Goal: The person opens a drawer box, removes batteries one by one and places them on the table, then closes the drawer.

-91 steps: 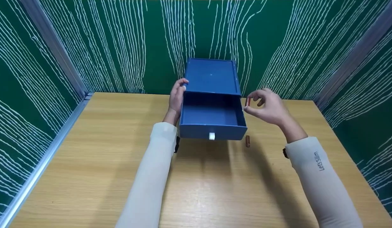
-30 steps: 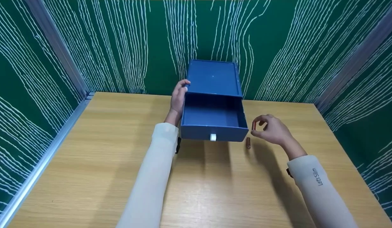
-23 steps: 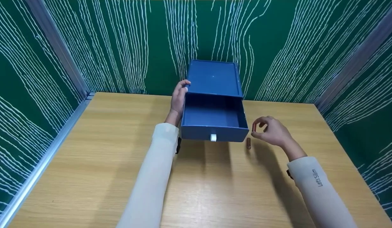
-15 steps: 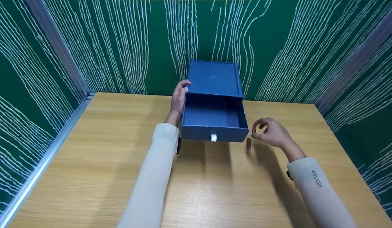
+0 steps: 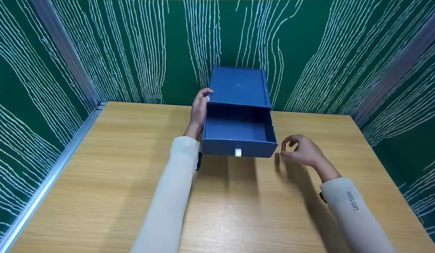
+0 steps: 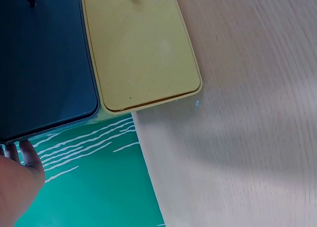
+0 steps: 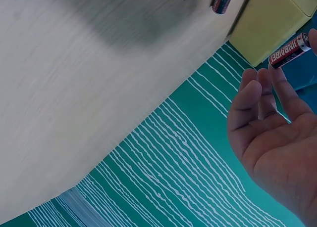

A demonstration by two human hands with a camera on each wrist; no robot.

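A blue drawer box (image 5: 239,84) stands at the back of the table, its drawer (image 5: 240,149) pulled out towards me; nothing shows inside. My left hand (image 5: 199,109) rests at the box's upper left edge, with fingertips touching that edge in the left wrist view. To the right of the drawer, my right hand (image 5: 303,151) pinches a red and black battery (image 7: 290,51) between thumb and fingertips, above the table. A second battery (image 5: 277,159) is on the table just below and left of that hand, by the drawer's front right corner.
Beneath the blue part is a yellow section (image 6: 143,49), its side seen in the left wrist view. A white knob (image 5: 238,152) sticks out from the drawer front. Green walls with white wavy lines (image 5: 185,52) enclose the wooden table (image 5: 133,182).
From beside the drawer box, my right hand has come down and nearer to me with the battery, close to the second battery. My left hand and the drawer stay as they were.
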